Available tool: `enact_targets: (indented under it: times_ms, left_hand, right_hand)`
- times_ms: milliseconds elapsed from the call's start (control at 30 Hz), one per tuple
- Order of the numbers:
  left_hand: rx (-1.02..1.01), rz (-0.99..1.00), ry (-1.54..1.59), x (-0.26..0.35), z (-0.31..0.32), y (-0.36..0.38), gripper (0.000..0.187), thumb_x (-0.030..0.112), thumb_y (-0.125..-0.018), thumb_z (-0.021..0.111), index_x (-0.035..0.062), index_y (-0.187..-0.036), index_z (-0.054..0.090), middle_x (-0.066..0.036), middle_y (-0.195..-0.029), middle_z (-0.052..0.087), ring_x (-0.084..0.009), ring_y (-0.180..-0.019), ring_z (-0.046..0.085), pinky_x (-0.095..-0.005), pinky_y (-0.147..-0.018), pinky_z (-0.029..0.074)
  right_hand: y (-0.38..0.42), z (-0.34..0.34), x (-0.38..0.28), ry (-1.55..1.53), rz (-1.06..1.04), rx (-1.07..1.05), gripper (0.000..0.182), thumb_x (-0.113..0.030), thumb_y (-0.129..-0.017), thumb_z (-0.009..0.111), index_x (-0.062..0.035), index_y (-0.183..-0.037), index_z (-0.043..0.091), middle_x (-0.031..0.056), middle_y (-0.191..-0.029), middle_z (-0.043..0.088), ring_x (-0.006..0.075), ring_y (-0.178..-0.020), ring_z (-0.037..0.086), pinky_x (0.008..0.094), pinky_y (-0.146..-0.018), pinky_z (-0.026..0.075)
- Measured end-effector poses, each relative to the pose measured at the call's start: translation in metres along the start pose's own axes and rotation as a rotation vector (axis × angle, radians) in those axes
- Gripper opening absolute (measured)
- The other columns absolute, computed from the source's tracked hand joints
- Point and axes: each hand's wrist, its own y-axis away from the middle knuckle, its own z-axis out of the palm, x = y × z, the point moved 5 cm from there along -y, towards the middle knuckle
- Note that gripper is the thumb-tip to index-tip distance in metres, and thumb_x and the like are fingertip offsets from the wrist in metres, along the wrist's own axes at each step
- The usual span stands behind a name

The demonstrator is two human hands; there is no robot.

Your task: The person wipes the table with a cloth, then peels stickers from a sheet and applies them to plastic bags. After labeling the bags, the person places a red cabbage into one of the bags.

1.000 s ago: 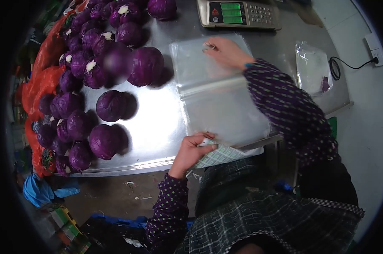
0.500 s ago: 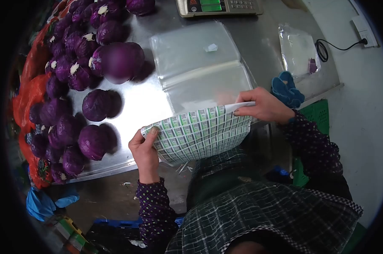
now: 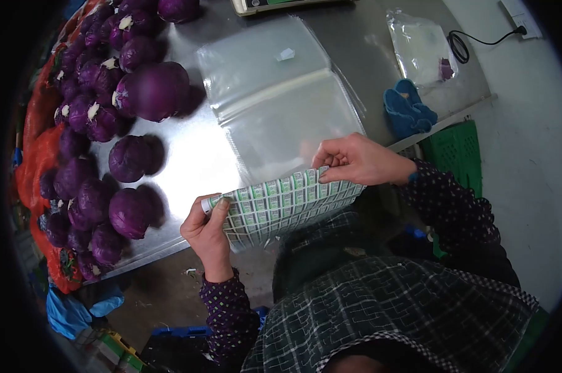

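A sheet of small green-and-white printed stickers (image 3: 287,202) hangs in front of me at the table's near edge. My left hand (image 3: 207,235) grips its upper left corner, thumb on the printed face. The fingers of my right hand (image 3: 361,160) are pinched at the sheet's upper edge, toward the right, around a sticker there; whether it is peeled loose I cannot make out. Just behind the sheet, a stack of clear plastic bags (image 3: 287,118) lies flat on the metal table (image 3: 197,152), with a small pale scrap (image 3: 285,55) on top.
Many purple cabbages (image 3: 130,158) cover the table's left side, beside red netting (image 3: 41,149). Part of a scale (image 3: 274,5) shows at the back. To the right are blue gloves (image 3: 408,110), a clear bag (image 3: 420,53), a black cable (image 3: 460,46) and a green crate (image 3: 458,149).
My right hand has moved left along the sheet's upper edge, and its fingers are now pinched there. The sheet's folded-back white corner no longer shows. The whole view has shifted slightly.
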Motion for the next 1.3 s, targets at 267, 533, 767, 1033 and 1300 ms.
enact_targets:
  times_ms: [267, 533, 767, 1033, 1300]
  left_hand:
    - [-0.072, 0.042, -0.036, 0.002, 0.010, -0.003, 0.007, -0.001, -0.081, 0.070, -0.0033, -0.087, 0.068, -0.001, -0.077, 0.064, -0.0046, -0.068, 0.054, -0.0183, -0.064, 0.042]
    - [0.029, -0.073, 0.015, 0.000, 0.021, 0.001, 0.003, -0.001, -0.081, 0.069, -0.0006, -0.082, 0.067, 0.005, -0.071, 0.061, -0.0013, -0.064, 0.048, -0.0181, -0.059, 0.038]
    - [-0.051, -0.096, -0.010, -0.005, 0.025, -0.003, 0.022, 0.004, -0.080, 0.073, 0.0014, -0.066, 0.057, 0.010, -0.064, 0.045, -0.0009, -0.061, 0.037, -0.0202, -0.052, 0.030]
    - [0.005, -0.202, -0.016, -0.004, 0.035, -0.005, 0.011, 0.003, -0.082, 0.069, 0.0001, -0.073, 0.064, 0.005, -0.066, 0.059, -0.0015, -0.058, 0.045, -0.0196, -0.052, 0.034]
    - [-0.108, -0.264, 0.016, -0.023, 0.035, -0.019, 0.006, 0.004, -0.082, 0.069, -0.0018, -0.081, 0.068, 0.000, -0.070, 0.065, -0.0035, -0.062, 0.054, -0.0198, -0.057, 0.042]
  right_hand:
    - [-0.030, 0.021, -0.029, 0.456, -0.327, -0.001, 0.020, -0.011, -0.078, 0.069, -0.0004, -0.095, 0.065, 0.0110, -0.086, 0.064, 0.0209, -0.076, 0.064, 0.0318, -0.067, 0.051]
    - [-0.029, 0.029, -0.026, 0.699, -0.312, 0.035, 0.015, -0.016, -0.082, 0.064, -0.0035, -0.090, 0.066, 0.0126, -0.086, 0.063, 0.0319, -0.080, 0.062, 0.0400, -0.071, 0.048]
    - [-0.032, 0.030, -0.030, 0.634, -0.268, 0.092, 0.009, -0.013, -0.079, 0.067, -0.0054, -0.084, 0.065, 0.0126, -0.080, 0.062, 0.0295, -0.071, 0.063, 0.0365, -0.063, 0.048]
    - [-0.020, 0.026, -0.019, 0.738, -0.392, 0.267, 0.009, -0.013, -0.079, 0.067, -0.0076, -0.084, 0.063, 0.0078, -0.078, 0.060, 0.0273, -0.072, 0.061, 0.0371, -0.063, 0.049]
    - [-0.006, -0.004, 0.002, 0.154, -0.179, 0.335, 0.008, -0.009, -0.084, 0.066, -0.0020, -0.086, 0.062, 0.0028, -0.074, 0.063, 0.0099, -0.062, 0.058, 0.0262, -0.055, 0.046]
